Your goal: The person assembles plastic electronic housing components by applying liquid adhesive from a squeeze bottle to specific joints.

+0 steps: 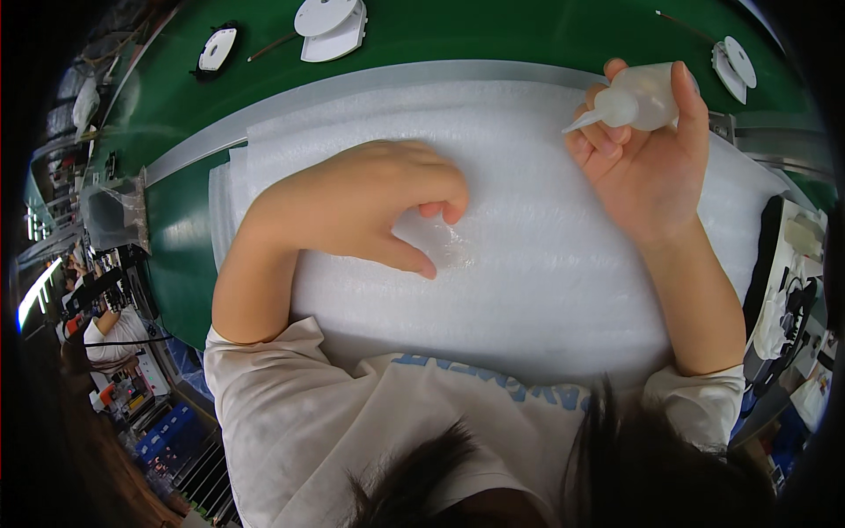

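My left hand (pixel 361 198) rests on a white foam sheet (pixel 528 290), thumb and forefinger pinching a small clear, glassy piece (pixel 440 239) that lies flat on the foam. My right hand (pixel 647 158) is raised to the right and grips a translucent squeeze bottle (pixel 635 97). Its pointed nozzle aims left and slightly down, well above the foam and apart from the clear piece.
Beyond the foam runs a green conveyor belt (pixel 440 31) carrying white round parts (pixel 330 26), another on a black holder (pixel 216 48) and one at the far right (pixel 732 63). Dark equipment with cables (pixel 783 299) stands at the right. Another person (pixel 110 330) sits far left.
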Tool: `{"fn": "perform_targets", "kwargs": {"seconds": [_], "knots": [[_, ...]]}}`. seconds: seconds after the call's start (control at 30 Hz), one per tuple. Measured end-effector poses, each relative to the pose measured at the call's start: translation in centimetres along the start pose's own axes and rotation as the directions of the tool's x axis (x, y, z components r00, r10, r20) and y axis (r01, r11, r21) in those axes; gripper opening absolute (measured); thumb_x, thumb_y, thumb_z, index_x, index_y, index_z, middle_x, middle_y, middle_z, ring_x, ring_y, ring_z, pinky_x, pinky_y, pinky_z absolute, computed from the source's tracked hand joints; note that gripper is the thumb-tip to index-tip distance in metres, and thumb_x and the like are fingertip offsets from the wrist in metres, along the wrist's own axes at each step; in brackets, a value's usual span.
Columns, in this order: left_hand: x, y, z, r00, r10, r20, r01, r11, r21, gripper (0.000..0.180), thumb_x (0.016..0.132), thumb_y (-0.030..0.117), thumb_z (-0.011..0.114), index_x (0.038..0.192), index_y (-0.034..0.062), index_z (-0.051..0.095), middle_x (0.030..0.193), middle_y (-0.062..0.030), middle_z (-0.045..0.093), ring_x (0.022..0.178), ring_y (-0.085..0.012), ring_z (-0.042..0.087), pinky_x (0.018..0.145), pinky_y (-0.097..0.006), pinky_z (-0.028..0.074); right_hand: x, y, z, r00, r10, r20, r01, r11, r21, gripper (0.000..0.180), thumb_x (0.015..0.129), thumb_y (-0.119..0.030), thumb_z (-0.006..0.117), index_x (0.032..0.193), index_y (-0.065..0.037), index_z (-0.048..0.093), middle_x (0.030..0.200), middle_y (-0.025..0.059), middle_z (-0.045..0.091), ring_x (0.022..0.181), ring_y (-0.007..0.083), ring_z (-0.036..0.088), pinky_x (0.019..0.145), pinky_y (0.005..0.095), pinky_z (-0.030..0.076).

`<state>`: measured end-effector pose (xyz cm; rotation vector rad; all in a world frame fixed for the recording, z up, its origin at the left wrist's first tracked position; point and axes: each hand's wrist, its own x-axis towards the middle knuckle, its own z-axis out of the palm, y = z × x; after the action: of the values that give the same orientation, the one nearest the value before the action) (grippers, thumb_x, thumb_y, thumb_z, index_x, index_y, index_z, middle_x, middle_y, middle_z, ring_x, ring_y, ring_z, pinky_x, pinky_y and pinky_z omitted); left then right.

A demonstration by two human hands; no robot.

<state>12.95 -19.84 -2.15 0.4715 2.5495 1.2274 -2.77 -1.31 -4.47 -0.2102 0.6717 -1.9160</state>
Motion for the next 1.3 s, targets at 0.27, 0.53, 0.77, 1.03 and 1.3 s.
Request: {"fn": "perform_targets", "kwargs": {"seconds": [0.27, 0.53, 0.77, 1.03, 1.3], "knots": [[0.0, 2.2, 1.5, 0.976, -0.175, -0.133, 0.217, 0.870, 0.442, 0.049, 0.045, 0.035, 0.075, 0.075, 0.0090, 0.046, 0.070, -0.0038, 0.047, 0.069, -0.0250, 0.047, 0.061, -0.034, 0.039, -0.1, -0.1, -0.1, 1.000, -0.001, 0.021, 0.001, 1.000, -0.015, 0.043, 0.086, -0.047, 0.040, 0.096, -0.008, 0.055, 0.062, 0.0004, 0.043, 0.056, 0.0104, 0.035, 0.061, 0.0248, 0.032], [0.1, 2.3, 1.2, 0.941, -0.277, -0.195, 0.338, 0.807, 0.485, 0.050, 0.048, 0.045, 0.072, 0.069, 0.0095, 0.044, 0.066, -0.0025, 0.047, 0.069, -0.0233, 0.048, 0.057, -0.033, 0.039, -0.3, -0.3, -0.3, 0.998, 0.008, 0.059, -0.007, 1.000, -0.020, 0.043, 0.087, -0.046, 0.039, 0.098, -0.007, 0.054, 0.063, 0.0008, 0.043, 0.057, 0.0107, 0.035, 0.065, 0.0251, 0.034], [0.3, 2.1, 1.4, 0.937, -0.259, -0.235, 0.345, 0.797, 0.496, 0.053, 0.047, 0.047, 0.073, 0.067, 0.0092, 0.042, 0.063, -0.0033, 0.045, 0.064, -0.0243, 0.047, 0.054, -0.034, 0.037, -0.3, -0.2, -0.3, 0.999, -0.008, 0.049, 0.009, 1.000, -0.026, 0.044, 0.087, -0.046, 0.038, 0.099, -0.007, 0.054, 0.064, 0.0011, 0.042, 0.058, 0.0109, 0.035, 0.065, 0.0251, 0.034], [0.3, 2.0, 1.2, 0.930, -0.299, -0.214, 0.364, 0.826, 0.430, 0.051, 0.047, 0.043, 0.075, 0.065, 0.0091, 0.041, 0.062, -0.0036, 0.044, 0.063, -0.0248, 0.047, 0.053, -0.034, 0.037, -0.3, -0.1, -0.5, 0.998, -0.015, 0.065, 0.017, 0.999, -0.043, 0.044, 0.087, -0.046, 0.038, 0.099, -0.006, 0.054, 0.063, 0.0008, 0.041, 0.057, 0.0105, 0.035, 0.065, 0.0242, 0.033], [0.5, 2.2, 1.1, 0.930, -0.292, -0.221, 0.362, 0.826, 0.432, 0.053, 0.047, 0.045, 0.075, 0.065, 0.0085, 0.041, 0.062, -0.0052, 0.044, 0.062, -0.0259, 0.047, 0.053, -0.035, 0.037, -0.2, -0.1, -0.2, 0.998, -0.018, 0.059, 0.021, 0.999, -0.048, 0.044, 0.086, -0.046, 0.039, 0.098, -0.007, 0.055, 0.061, 0.0004, 0.040, 0.057, 0.0102, 0.034, 0.062, 0.0232, 0.031]]}}
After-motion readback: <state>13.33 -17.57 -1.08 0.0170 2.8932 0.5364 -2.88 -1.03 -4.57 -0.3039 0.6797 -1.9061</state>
